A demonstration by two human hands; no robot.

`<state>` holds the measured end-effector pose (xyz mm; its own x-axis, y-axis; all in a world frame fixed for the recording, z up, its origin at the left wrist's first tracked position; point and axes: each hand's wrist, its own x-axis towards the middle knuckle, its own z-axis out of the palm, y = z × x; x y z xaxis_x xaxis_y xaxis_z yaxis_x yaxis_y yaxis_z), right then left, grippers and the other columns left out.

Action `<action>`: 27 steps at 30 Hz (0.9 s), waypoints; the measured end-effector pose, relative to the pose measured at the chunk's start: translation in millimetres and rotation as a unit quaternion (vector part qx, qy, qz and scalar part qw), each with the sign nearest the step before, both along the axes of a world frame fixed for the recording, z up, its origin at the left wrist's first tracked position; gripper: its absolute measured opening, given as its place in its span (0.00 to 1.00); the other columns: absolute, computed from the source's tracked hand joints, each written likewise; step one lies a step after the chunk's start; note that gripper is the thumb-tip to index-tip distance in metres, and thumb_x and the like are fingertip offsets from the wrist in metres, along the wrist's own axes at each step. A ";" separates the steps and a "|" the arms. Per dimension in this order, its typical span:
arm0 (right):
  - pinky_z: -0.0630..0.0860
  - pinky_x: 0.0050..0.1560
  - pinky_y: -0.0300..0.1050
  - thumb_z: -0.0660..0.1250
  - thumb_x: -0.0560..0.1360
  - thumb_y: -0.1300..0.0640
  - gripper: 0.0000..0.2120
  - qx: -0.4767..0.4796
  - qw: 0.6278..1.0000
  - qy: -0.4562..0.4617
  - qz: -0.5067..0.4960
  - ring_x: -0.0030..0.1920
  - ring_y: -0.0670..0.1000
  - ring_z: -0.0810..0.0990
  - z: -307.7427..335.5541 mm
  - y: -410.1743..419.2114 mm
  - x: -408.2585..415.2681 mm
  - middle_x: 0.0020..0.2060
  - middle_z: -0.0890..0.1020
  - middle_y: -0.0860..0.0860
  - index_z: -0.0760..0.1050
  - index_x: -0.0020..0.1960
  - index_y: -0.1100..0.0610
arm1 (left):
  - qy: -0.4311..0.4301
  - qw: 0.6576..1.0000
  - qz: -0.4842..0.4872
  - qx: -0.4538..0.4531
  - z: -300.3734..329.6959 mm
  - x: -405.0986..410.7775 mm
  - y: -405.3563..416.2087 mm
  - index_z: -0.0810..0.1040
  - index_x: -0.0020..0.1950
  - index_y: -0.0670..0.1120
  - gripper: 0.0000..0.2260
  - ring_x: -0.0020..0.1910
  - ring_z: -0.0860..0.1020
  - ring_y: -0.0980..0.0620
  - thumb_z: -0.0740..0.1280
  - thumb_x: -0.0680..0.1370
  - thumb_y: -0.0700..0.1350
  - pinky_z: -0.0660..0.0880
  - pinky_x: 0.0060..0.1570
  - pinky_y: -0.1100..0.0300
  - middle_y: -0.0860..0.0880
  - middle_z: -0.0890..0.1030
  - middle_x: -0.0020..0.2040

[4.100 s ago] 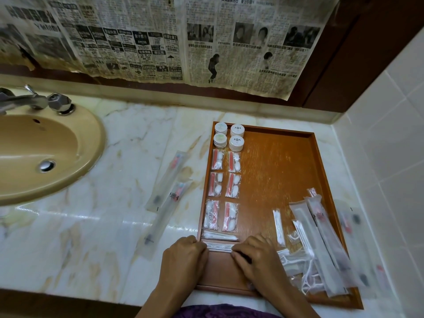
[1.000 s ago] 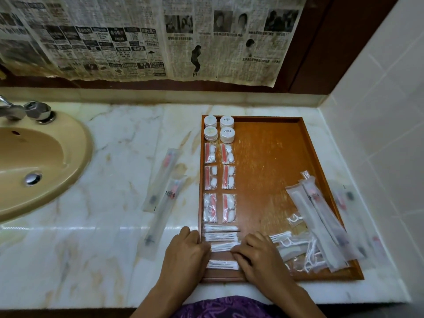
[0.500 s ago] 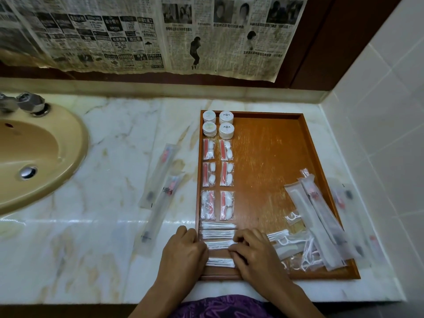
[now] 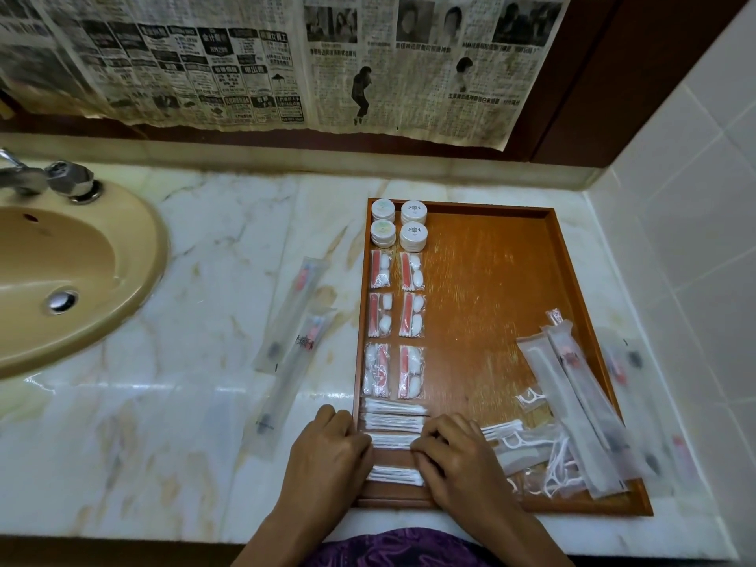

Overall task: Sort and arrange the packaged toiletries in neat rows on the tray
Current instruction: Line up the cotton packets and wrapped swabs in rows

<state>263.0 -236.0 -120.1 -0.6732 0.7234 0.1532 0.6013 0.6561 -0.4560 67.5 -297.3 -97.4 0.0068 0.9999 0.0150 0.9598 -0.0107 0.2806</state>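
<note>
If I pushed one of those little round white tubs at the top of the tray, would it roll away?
Probably not: each round tub sits flat on the tray, so it should slide. It looks small, so likely light. Tipped onto its edge, it could roll.

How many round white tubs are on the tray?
4, in a two-by-two block at the tray's far left corner: tubs.

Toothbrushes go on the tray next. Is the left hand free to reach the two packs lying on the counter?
Probably yes: the left hand is beside the toothbrush packs, with bare counter between; it must first leave the cotton swab packet.
</note>
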 end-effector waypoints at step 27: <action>0.70 0.39 0.43 0.64 0.74 0.51 0.07 0.006 0.999 -0.028 0.021 0.41 0.47 0.70 5.0 -4.5 1.9 0.37 0.71 0.46 0.79 0.42 0.52 | 0.013 0.999 -0.032 -0.008 6.2 0.7 -8.4 0.76 0.27 0.51 0.13 0.31 0.72 0.56 0.81 0.59 0.49 0.56 0.25 0.67 0.55 0.72 0.28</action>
<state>264.8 -240.5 -115.1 -0.7108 0.6925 0.1233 0.5970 0.6867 -0.4148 68.2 -305.7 -91.3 0.0705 0.9975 -0.0014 0.9643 -0.0678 0.2560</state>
